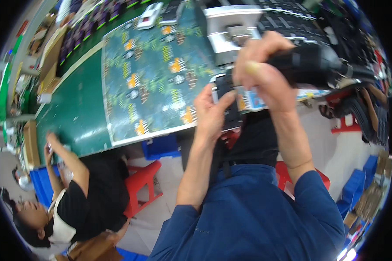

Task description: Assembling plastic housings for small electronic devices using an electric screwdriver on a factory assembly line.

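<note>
My left hand [211, 113] grips what looks like a toy car [230, 102], its black underside facing up and a pale edge showing at its far end. My right hand [265, 69] is closed round the front part of a black powered screwdriver [307, 65], just above and right of the car. The tool's tip is hidden by my fingers, and motion smears this hand. Beyond both hands stands a white stand [233, 26] with a metal block [239, 34] on it.
A patterned sheet [157, 82] covers part of the green table [74, 124]. A white toy car [150, 16] and a dark one [172, 12] lie at its far edge. Rows of black parts [287, 24] fill the far right. At left, a co-worker [74, 187] sits by a red stool [143, 185].
</note>
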{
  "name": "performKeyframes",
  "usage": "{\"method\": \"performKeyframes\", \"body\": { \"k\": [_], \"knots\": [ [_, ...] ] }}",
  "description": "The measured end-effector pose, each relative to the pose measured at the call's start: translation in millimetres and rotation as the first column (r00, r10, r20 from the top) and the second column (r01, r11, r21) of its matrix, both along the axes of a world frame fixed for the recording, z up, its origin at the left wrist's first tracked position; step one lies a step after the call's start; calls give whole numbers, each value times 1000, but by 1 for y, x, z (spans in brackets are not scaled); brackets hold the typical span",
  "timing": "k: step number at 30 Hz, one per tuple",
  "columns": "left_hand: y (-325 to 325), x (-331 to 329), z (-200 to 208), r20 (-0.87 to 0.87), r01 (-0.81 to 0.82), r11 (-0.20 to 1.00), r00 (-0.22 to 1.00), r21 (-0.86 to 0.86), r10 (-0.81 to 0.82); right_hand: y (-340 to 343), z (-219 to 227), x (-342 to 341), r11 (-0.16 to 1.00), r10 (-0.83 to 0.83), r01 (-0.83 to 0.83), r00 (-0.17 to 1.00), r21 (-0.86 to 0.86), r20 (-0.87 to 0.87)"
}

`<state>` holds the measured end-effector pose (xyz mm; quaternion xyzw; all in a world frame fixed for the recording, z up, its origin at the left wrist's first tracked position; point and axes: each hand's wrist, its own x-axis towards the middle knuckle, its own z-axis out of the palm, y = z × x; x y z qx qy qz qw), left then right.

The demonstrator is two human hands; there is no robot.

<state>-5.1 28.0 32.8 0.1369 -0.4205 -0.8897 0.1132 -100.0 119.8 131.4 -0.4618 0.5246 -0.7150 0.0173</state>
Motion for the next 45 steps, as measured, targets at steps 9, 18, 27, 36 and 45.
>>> {"method": "performKeyframes", "body": {
  "k": [9,18,27,36,45],
  "knots": [
    [4,-7,-14,28,14,1000,1000,-16,-13,6,-11,-8,972,211,-205,976,-115,43],
    [1,-3,-8,35,9,1000,999,-26,-8,13,-8,0,980,152,-135,982,-145,115],
    [-12,-2,-10,28,-87,930,996,358,82,29,19,-26,887,184,-121,978,-445,102],
    [-16,5,-14,-88,57,981,995,187,-41,19,12,-66,961,-131,146,988,-233,79],
    [-20,4,-21,11,-72,949,997,306,72,-6,44,-49,959,-281,266,940,101,193]
  ]
}}
